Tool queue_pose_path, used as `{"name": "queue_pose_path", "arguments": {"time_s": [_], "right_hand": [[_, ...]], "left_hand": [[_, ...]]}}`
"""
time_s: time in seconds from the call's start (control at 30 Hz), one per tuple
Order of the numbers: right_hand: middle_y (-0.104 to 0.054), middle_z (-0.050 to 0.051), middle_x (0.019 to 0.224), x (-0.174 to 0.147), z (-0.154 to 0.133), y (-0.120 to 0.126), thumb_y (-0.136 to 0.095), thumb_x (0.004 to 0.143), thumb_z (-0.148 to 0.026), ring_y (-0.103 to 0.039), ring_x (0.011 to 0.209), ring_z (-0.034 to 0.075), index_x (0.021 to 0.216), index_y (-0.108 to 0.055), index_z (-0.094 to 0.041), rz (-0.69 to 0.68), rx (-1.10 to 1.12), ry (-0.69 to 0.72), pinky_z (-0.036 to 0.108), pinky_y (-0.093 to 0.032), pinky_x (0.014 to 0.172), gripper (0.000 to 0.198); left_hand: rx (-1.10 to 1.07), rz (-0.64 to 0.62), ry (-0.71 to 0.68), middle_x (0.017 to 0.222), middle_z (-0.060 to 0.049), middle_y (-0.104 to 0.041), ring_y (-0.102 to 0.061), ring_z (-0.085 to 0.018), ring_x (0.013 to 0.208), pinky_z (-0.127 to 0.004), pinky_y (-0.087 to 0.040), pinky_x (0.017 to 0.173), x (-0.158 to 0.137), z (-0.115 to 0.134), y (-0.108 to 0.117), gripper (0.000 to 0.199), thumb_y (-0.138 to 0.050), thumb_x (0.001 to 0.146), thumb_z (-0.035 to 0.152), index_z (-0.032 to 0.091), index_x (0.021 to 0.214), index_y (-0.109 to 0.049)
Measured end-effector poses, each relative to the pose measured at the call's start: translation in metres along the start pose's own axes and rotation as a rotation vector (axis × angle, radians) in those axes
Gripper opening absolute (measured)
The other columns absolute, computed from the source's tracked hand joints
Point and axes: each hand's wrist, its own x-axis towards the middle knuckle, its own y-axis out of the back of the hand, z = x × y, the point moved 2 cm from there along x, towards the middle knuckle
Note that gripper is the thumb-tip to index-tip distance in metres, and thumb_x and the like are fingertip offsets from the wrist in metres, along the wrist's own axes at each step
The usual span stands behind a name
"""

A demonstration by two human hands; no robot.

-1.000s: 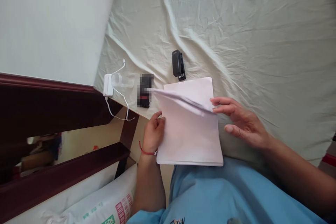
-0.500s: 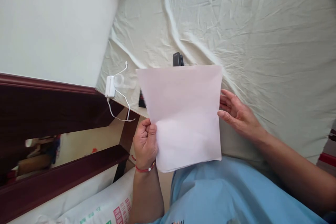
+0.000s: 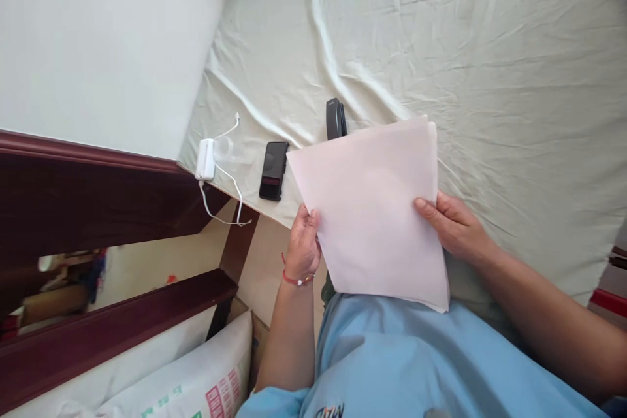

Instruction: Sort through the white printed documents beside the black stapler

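A thin stack of white paper sheets (image 3: 375, 222) is held in front of my body, tilted a little, with its sheet edges slightly offset at the right. My left hand (image 3: 302, 245), with a red string bracelet at the wrist, pinches the left edge, thumb on top. At the right edge my right hand (image 3: 455, 222) grips the sheets, its thumb on the top face and its fingers underneath. Just past the paper's far edge lies a black stapler (image 3: 336, 119), its near end covered by the sheets.
A black phone (image 3: 273, 170) lies on the pale cloth (image 3: 441, 32) left of the paper. Further left, a white power adapter (image 3: 206, 159) with cables sits at the edge near the dark wooden rail (image 3: 98, 192). A printed white sack (image 3: 210, 372) lies below at the left.
The paper has shifted right and turned, uncovering the phone and more of the stapler. My right hand, open beside the sheets before, has closed on their right edge. My left hand moved right with them.
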Motion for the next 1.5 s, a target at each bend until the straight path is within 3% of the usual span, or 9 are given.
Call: {"name": "queue_pose_path", "arguments": {"time_s": [0.1,0.23,0.33,0.47,0.77,0.97,1.23,1.4,1.5], "right_hand": [[-0.077,0.009,0.105,0.0,-0.004,0.0,-0.068,0.092,-0.059,-0.074,0.084,0.025,0.131,-0.065,-0.022,-0.048,-0.037,-0.011,0.036,-0.061,0.066,0.054],[-0.074,0.006,0.124,0.001,-0.012,0.003,-0.077,0.088,-0.053,-0.073,0.104,0.028,0.138,-0.059,-0.03,0.086,0.054,0.081,0.039,-0.063,0.08,0.058],[-0.076,0.007,0.117,0.0,-0.013,0.003,-0.081,0.083,-0.053,-0.075,0.097,0.029,0.132,-0.062,-0.028,0.127,0.18,0.018,0.041,-0.064,0.077,0.058],[-0.078,0.01,0.108,-0.003,-0.007,0.003,-0.086,0.078,-0.051,-0.076,0.093,0.03,0.114,-0.072,-0.023,0.053,0.201,-0.069,0.043,-0.065,0.077,0.048],[-0.079,0.01,0.111,-0.004,-0.001,0.009,-0.084,0.082,-0.049,-0.077,0.093,0.03,0.122,-0.073,-0.022,0.002,0.187,-0.121,0.042,-0.065,0.075,0.05],[-0.079,0.009,0.111,-0.005,-0.002,0.008,-0.083,0.083,-0.051,-0.076,0.096,0.03,0.116,-0.074,-0.023,0.06,0.138,-0.094,0.042,-0.065,0.077,0.044],[-0.078,0.007,0.097,-0.003,-0.007,0.007,-0.078,0.085,-0.057,-0.074,0.079,0.027,0.105,-0.074,-0.024,0.191,0.008,0.025,0.038,-0.062,0.06,0.039],[-0.077,0.007,0.084,-0.003,-0.006,0.006,-0.078,0.084,-0.058,-0.072,0.067,0.024,0.09,-0.074,-0.02,0.14,0.019,-0.024,0.034,-0.059,0.053,0.039],[-0.077,0.006,0.083,-0.002,-0.007,0.006,-0.081,0.081,-0.057,-0.073,0.067,0.024,0.091,-0.074,-0.02,0.13,0.056,-0.064,0.035,-0.06,0.055,0.039]], "left_hand": [[-0.049,0.027,0.028,0.122,-0.011,-0.077,-0.07,-0.027,0.121,-0.038,-0.055,0.107,0.005,0.001,-0.006,0.051,-0.081,0.081,0.056,0.02,0.117,-0.071],[-0.028,0.003,0.048,0.109,-0.011,-0.081,-0.073,-0.03,0.115,-0.041,-0.058,0.104,0.002,-0.002,-0.008,0.053,-0.09,0.07,0.052,0.019,0.11,-0.076],[-0.041,-0.047,0.036,0.109,-0.01,-0.081,-0.074,-0.029,0.113,-0.041,-0.059,0.103,0.0,-0.004,-0.007,0.057,-0.092,0.067,0.052,0.022,0.112,-0.076],[-0.031,-0.137,0.08,0.117,-0.012,-0.079,-0.073,-0.031,0.116,-0.044,-0.06,0.103,0.0,-0.008,-0.011,0.068,-0.092,0.068,0.051,0.022,0.127,-0.071],[0.008,-0.137,0.106,0.116,-0.012,-0.08,-0.074,-0.029,0.114,-0.042,-0.06,0.102,-0.002,-0.007,-0.023,0.073,-0.094,0.066,0.046,0.02,0.13,-0.07],[0.015,-0.102,0.068,0.118,-0.011,-0.079,-0.072,-0.029,0.118,-0.042,-0.059,0.104,0.003,-0.014,-0.023,0.066,-0.089,0.072,0.054,0.021,0.127,-0.072],[-0.016,-0.115,0.083,0.112,-0.012,-0.08,-0.074,-0.032,0.114,-0.046,-0.061,0.102,0.003,-0.016,-0.019,0.06,-0.087,0.073,0.053,0.02,0.121,-0.075],[-0.021,-0.251,0.121,0.108,-0.015,-0.08,-0.073,-0.037,0.113,-0.051,-0.06,0.1,0.026,-0.014,-0.009,0.061,-0.093,0.062,0.056,0.019,0.108,-0.077],[-0.072,-0.292,0.025,0.114,-0.012,-0.078,-0.07,-0.036,0.119,-0.05,-0.059,0.1,0.053,-0.006,-0.009,0.081,-0.095,0.052,0.06,0.024,0.121,-0.071]]}}
